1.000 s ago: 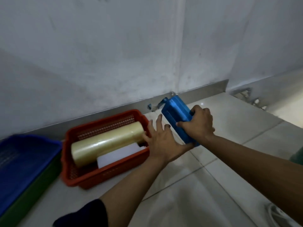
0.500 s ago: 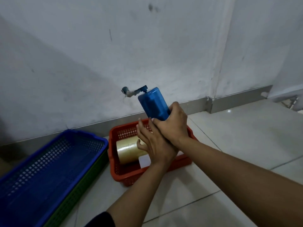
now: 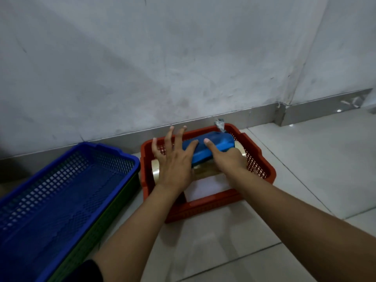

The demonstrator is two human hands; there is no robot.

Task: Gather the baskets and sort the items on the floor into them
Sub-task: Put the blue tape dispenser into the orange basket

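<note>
The blue container [image 3: 211,148] lies on its side in the red basket [image 3: 262,169], long axis running left to right, its grey-capped end toward the basket's far right corner; half a second ago it was held upright above that basket. It rests on one clear tape roll [image 3: 156,171], with one white flat item [image 3: 205,188] in front of the roll. The right hand [image 3: 227,159] grips the container from the front, while the left hand [image 3: 175,161], fingers spread, touches its left end. Left of the red basket sit one blue basket [image 3: 61,192] nested in one green basket [image 3: 85,241].
</note>
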